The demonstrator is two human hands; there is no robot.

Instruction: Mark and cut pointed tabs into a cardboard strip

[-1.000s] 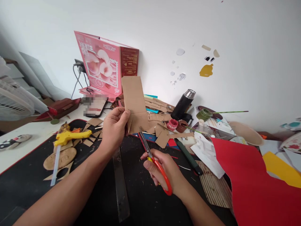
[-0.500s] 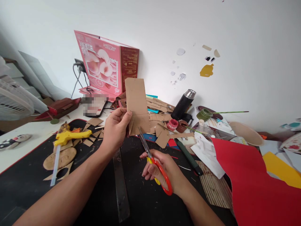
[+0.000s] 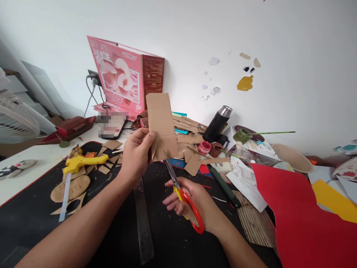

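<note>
My left hand (image 3: pixel 138 150) pinches the left edge of a brown piece of cardboard (image 3: pixel 159 115), held upright above the mat, with a crease across it near the thumb. Scissors (image 3: pixel 192 208) with red and yellow handles sit in my right hand (image 3: pixel 192 199), its thumb and fingers around the loops. Their blades point up and left, tips just in front of the cardboard's lower part. From this angle I cannot tell whether the tips touch it. Below, a metal ruler (image 3: pixel 144 223) lies on the black mat (image 3: pixel 111 238).
A yellow glue gun (image 3: pixel 83 162) lies left among cardboard scraps (image 3: pixel 104 169). Behind are a pink box (image 3: pixel 119 74) and a black thermos (image 3: pixel 217 123). Paint jars (image 3: pixel 204 147), a green cutter (image 3: pixel 224 186), corrugated cardboard (image 3: pixel 255 219) and red paper (image 3: pixel 304 216) lie right.
The cardboard and my left hand have shifted very slightly left. The fingers of my right hand have moved a little left on the scissors' handles.
</note>
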